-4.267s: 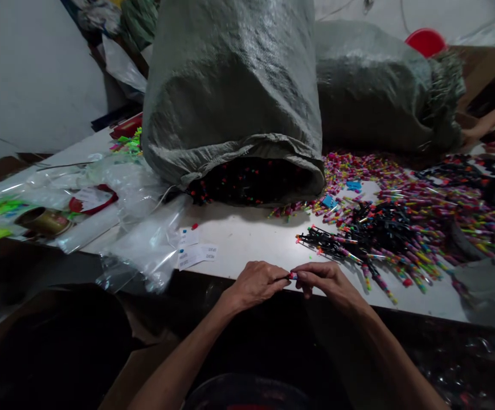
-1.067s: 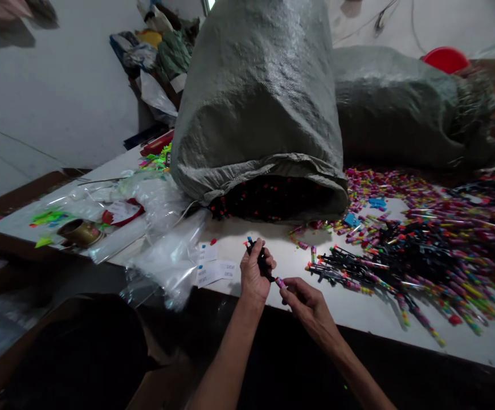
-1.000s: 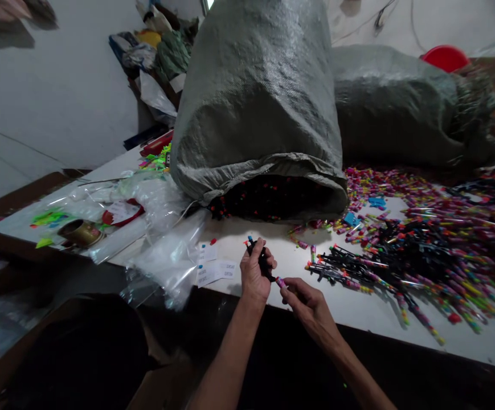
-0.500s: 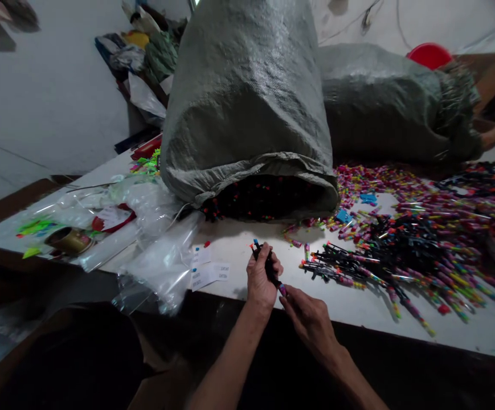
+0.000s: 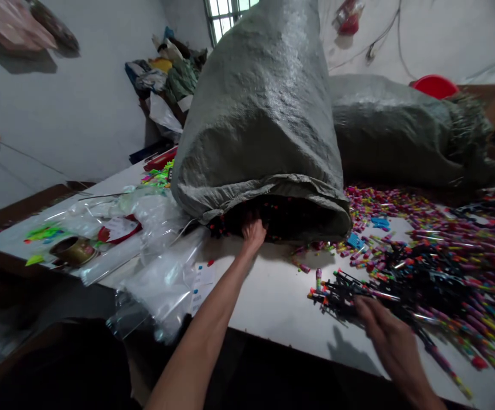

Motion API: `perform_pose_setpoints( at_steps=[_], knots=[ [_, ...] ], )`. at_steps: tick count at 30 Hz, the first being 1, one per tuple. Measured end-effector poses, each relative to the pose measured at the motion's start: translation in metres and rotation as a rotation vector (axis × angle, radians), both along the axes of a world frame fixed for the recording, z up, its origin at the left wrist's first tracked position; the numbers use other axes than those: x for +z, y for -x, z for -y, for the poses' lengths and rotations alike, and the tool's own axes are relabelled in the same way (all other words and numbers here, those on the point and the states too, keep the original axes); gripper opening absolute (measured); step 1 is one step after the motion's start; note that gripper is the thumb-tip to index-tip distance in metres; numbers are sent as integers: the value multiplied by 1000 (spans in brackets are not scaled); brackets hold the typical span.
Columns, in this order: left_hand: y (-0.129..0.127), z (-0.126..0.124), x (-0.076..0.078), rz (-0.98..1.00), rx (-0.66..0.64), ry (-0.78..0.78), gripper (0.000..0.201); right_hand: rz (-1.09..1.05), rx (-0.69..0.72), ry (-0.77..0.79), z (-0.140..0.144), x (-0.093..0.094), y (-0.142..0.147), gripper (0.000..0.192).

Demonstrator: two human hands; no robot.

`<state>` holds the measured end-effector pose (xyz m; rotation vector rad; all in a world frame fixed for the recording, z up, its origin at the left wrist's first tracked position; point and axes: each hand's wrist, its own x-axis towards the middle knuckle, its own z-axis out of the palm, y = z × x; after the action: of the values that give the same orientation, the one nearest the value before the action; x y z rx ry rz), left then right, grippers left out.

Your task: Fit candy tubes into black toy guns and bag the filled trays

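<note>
1. Left hand reaches into the mouth of the tipped woven sack, fingers hidden among the dark pens inside; grip unreadable.
2. Right hand, loosely open and blurred, rests on the near edge of the loose pen pile, holding nothing visible.
3. The sack lies mouth-forward, so its stock sits within arm's reach.
4. Clear plastic bags lie left of the left forearm.

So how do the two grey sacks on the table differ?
The near sack has its mouth open toward the camera, showing dark, colour-tipped pieces inside, with the left hand at the opening. The far sack lies sideways behind it, with its bunched end to the right. Both are grey woven material and rest on the white table.
</note>
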<state>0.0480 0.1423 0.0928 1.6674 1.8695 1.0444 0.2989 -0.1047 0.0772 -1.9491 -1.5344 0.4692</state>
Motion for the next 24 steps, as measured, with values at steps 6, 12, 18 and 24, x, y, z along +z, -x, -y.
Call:
perform_pose_setpoints(
  at_steps=[6, 12, 18, 24],
  knots=[
    [2, -3, -9, 104, -93, 69, 36, -18, 246, 159, -3, -12, 68, 27],
    [15, 58, -19, 409, -86, 147, 29, -230, 311, 85, -3, -12, 62, 26],
    [10, 148, -17, 890, -196, 474, 20, -266, 246, 11, -12, 11, 69, 32],
    [-13, 203, -17, 1038, -242, 641, 20, -909, 208, 186, -18, 13, 71, 41]
  ],
)
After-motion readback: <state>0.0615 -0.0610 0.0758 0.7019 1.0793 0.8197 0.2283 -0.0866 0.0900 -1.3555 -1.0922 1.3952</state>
